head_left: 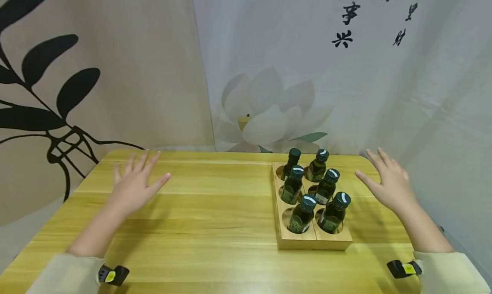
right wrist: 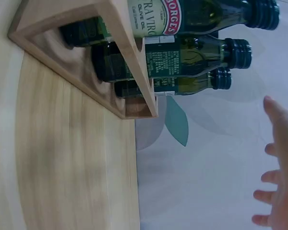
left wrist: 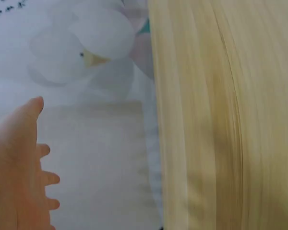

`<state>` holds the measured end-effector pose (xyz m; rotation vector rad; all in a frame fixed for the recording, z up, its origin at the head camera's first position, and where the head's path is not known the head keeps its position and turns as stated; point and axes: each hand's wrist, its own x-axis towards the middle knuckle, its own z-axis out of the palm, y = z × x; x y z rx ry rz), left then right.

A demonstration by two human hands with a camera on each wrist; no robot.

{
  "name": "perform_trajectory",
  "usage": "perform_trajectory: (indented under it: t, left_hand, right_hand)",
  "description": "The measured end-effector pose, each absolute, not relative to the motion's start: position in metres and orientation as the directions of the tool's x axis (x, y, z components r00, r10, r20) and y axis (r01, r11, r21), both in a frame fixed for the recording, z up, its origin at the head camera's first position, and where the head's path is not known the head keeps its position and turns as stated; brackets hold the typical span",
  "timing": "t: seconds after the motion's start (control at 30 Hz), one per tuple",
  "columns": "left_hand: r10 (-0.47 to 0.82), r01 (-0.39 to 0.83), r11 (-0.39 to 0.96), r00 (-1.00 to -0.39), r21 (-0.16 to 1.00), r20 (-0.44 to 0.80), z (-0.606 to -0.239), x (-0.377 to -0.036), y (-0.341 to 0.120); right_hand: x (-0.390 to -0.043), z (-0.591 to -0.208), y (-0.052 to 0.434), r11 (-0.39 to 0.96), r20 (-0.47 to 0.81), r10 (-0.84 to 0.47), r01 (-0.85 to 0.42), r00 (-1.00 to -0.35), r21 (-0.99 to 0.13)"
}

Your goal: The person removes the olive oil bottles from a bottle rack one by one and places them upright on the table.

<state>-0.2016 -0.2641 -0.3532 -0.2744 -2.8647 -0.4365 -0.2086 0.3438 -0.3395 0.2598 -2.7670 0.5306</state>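
Observation:
Several dark green olive oil bottles [head_left: 332, 213] with dark caps stand in the round holes of a wooden rack [head_left: 297, 244] on the right half of the table. In the right wrist view, one olive oil bottle [right wrist: 156, 18] shows a cream and red label, and the rack's side is open. My right hand [head_left: 390, 183] hovers to the right of the rack, fingers spread, touching nothing. Over the table's left part, my left hand [head_left: 132, 187] is held up with its fingers spread, far from the bottles and holding nothing.
The wooden table [head_left: 215, 225] reaches back to a hanging cloth [head_left: 326, 93] printed with a lotus and black characters. A beige cloth [head_left: 153, 72] with a dark plant print hangs at the left. Straps with small black devices [head_left: 115, 275] sit at both wrists.

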Motion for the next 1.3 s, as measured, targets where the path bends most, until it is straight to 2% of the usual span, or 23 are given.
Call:
perform_trajectory:
  t: [0.43, 0.73, 1.07, 1.3]
  left_hand:
    - [0.199, 0.394, 0.833, -0.869, 0.389, 0.453, -0.354, -0.179, -0.204]
    - [0.211, 0.465, 0.722, -0.853, 0.513, 0.477, -0.364, -0.166, -0.154]
    - [0.243, 0.547, 0.561, -0.826, 0.621, 0.508, -0.378, -0.163, -0.105]
    - [0.275, 0.555, 0.493, -0.83, 0.67, 0.485, -0.38, -0.163, -0.078]
  right_hand:
    - [-0.177, -0.367, 0.342, 0.73, 0.489, -0.121, -0.411, -0.864, -0.546]
    - [-0.168, -0.399, 0.336, 0.668, 0.519, -0.175, -0.488, -0.837, -0.562]
    - [-0.161, -0.418, 0.336, 0.595, 0.451, -0.245, -0.501, -0.858, -0.628]
    - [-0.158, -0.424, 0.339, 0.508, 0.367, -0.314, -0.481, -0.876, -0.714]
